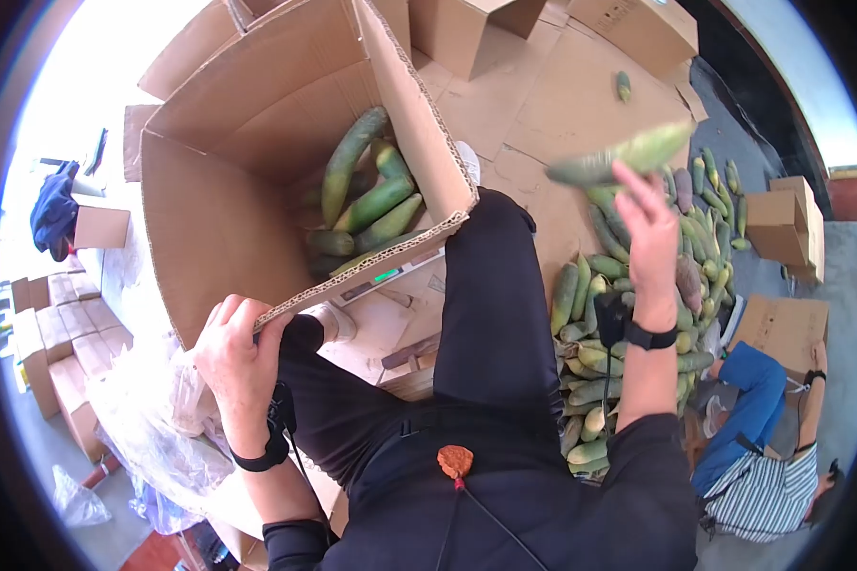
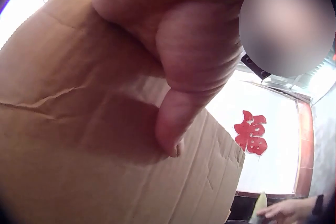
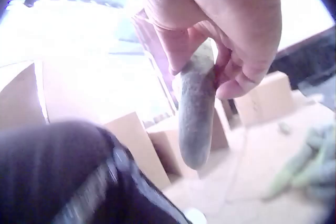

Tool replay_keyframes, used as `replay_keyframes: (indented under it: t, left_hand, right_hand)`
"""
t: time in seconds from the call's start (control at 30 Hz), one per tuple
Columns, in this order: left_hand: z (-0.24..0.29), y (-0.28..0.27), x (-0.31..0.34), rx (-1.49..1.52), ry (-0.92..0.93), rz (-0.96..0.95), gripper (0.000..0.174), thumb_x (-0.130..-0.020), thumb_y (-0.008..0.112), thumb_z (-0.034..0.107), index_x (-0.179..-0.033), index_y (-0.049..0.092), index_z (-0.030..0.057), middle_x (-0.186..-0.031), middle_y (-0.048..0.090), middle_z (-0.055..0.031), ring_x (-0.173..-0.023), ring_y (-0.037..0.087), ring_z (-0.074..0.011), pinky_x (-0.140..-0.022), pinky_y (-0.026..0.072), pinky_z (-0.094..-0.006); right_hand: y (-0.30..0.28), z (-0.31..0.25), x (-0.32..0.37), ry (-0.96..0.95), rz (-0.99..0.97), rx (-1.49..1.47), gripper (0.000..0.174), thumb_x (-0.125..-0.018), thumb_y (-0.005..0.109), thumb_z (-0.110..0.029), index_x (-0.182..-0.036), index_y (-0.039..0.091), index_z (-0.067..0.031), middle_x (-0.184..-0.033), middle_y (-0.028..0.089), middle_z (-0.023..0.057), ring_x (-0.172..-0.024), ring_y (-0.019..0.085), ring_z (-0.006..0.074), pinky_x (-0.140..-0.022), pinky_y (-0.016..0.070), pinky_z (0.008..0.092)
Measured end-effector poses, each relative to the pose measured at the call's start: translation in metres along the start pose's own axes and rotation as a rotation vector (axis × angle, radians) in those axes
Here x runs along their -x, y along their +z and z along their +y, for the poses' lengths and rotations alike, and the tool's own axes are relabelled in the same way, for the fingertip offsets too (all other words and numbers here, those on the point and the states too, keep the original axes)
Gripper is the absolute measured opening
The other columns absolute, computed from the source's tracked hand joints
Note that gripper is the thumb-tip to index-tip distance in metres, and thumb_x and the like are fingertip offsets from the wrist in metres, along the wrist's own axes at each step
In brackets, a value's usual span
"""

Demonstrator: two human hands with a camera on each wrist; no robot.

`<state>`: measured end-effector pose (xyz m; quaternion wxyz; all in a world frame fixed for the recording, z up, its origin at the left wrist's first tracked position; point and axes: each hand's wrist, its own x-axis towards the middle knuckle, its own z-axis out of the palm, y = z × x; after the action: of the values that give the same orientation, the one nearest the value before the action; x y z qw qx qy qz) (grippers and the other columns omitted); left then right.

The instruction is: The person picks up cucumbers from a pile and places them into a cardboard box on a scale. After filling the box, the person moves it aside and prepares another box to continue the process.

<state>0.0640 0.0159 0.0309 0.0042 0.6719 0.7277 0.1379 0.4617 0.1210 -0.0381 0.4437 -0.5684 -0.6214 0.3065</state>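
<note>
My right hand [image 1: 653, 243] pinches a long green radish [image 1: 619, 157], dark at one end and pale green at the other, blurred in the head view. In the right wrist view the radish [image 3: 197, 113] points downward between thumb and fingers. My left hand [image 1: 238, 352] grips the near corner of an open cardboard box [image 1: 200, 228], its thumb [image 2: 181, 116] flat against the cardboard. Several green radishes [image 1: 376, 205] lie inside the box, toward its right side. A big heap of green radishes [image 1: 590, 362] covers the floor to the right, under my right hand.
Below the box's near edge a green-lit display [image 1: 386, 276] shows. Cardboard boxes [image 1: 457, 38] stand at the back, and another box [image 1: 786, 228] is at the right. Clear plastic wrapping [image 1: 152, 400] lies at left. Another person [image 1: 762, 485] in a striped top sits at lower right.
</note>
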Motion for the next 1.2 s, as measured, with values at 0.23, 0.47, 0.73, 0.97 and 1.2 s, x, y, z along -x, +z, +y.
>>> replay_keyframes:
  t: [0.23,0.47,0.73,0.97,1.2]
  left_hand:
    - [-0.001,0.0,0.004,-0.009,-0.003,0.003,0.016,-0.071,0.072,0.015,-0.075,0.06,0.0059,-0.073,0.057,-0.0075,-0.072,0.059,-0.0267,-0.06,0.0451,-0.0362]
    - [0.001,0.002,0.008,-0.022,0.026,0.029,0.017,-0.073,0.071,0.015,-0.075,0.057,0.0051,-0.073,0.056,-0.0077,-0.072,0.059,-0.0273,-0.06,0.0449,-0.036]
    - [0.003,0.006,0.01,-0.003,0.038,0.047,0.019,-0.072,0.073,0.014,-0.075,0.056,0.0048,-0.072,0.055,-0.0078,-0.071,0.058,-0.0269,-0.06,0.0442,-0.0348]
    - [0.004,0.008,0.007,0.013,-0.007,0.018,0.019,-0.072,0.074,0.009,-0.076,0.056,0.0025,-0.073,0.055,-0.0083,-0.068,0.056,-0.025,-0.06,0.0444,-0.0315]
    - [0.006,0.011,0.006,0.053,-0.066,-0.022,0.016,-0.074,0.071,0.001,-0.078,0.056,0.0,-0.074,0.056,-0.0084,-0.068,0.056,-0.0215,-0.06,0.0435,-0.0293]
  right_hand:
    - [0.052,-0.143,-0.045,-0.353,-0.294,-0.512,0.034,-0.088,0.057,-0.001,-0.122,0.06,-0.0006,-0.124,0.055,0.0061,-0.103,0.053,0.0101,-0.083,0.0456,0.0242]
    - [0.132,-0.15,-0.034,-0.489,-0.296,-0.418,0.03,-0.079,0.064,-0.005,-0.109,0.068,-0.0072,-0.126,0.052,0.0228,-0.085,0.064,0.0244,-0.075,0.0504,0.0287]
    - [0.04,-0.061,-0.03,-0.111,-0.172,-0.357,0.029,-0.09,0.058,-0.006,-0.119,0.061,-0.0056,-0.107,0.065,0.0029,-0.095,0.06,0.0084,-0.078,0.047,0.022]
    - [-0.03,0.145,0.037,0.65,0.126,-0.063,0.032,-0.088,0.058,-0.014,-0.119,0.062,-0.0079,-0.103,0.065,-0.0003,-0.086,0.059,0.0083,-0.07,0.0457,0.024]
    - [-0.045,0.353,0.203,1.077,0.224,0.294,0.03,-0.076,0.063,-0.01,-0.104,0.067,0.0005,-0.097,0.069,0.0129,-0.089,0.064,0.0192,-0.082,0.0483,0.0301]
